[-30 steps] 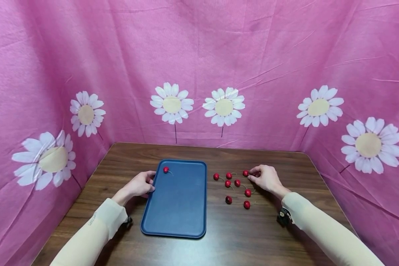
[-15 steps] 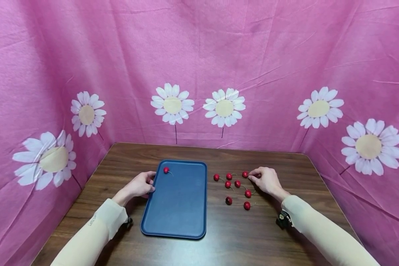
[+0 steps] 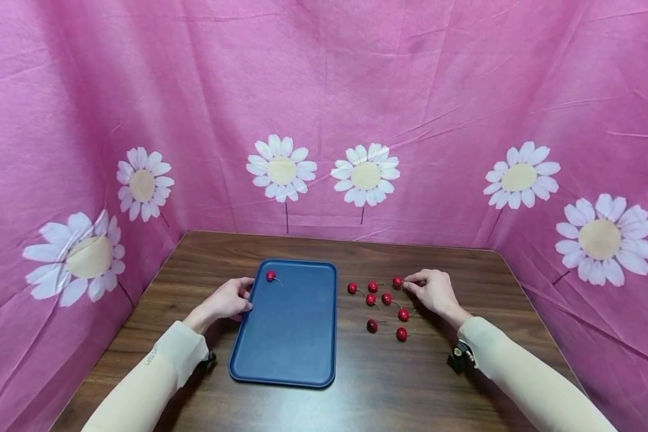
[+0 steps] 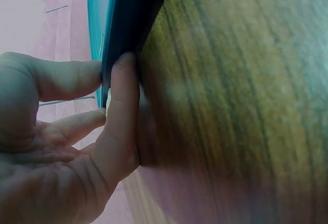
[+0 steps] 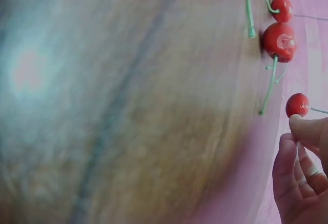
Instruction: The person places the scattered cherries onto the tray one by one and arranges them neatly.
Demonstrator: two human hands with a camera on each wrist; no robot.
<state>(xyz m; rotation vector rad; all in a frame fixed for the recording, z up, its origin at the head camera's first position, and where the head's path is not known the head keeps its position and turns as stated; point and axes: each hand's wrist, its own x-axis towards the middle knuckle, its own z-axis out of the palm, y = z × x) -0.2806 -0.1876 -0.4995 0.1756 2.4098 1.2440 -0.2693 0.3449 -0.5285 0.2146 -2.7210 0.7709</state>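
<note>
In the head view, my left hand (image 3: 228, 300) grips the left edge of a dark blue tray (image 3: 288, 336). The left wrist view shows the thumb on one side of the tray's rim (image 4: 117, 29) and a finger on the other. My right hand (image 3: 433, 292) pinches a red cherry (image 3: 396, 281) between thumb and fingertips at the far right of a loose group. Its stem is hidden by the fingers. In the right wrist view that cherry (image 5: 297, 104) sits at the thumb tip. Another cherry (image 3: 270, 276), with a thin stem, lies at the tray's far left corner.
Several cherries (image 3: 386, 298) with green stems lie on the wooden table (image 3: 389, 384) between the tray and my right hand. The nearest cherry (image 3: 402, 334) lies at the front of the group. A pink curtain (image 3: 324, 90) with daisies surrounds the table's back and sides.
My right hand and its cherry have shifted very slightly left. The left hand, the tray and the other cherries stay in place.
</note>
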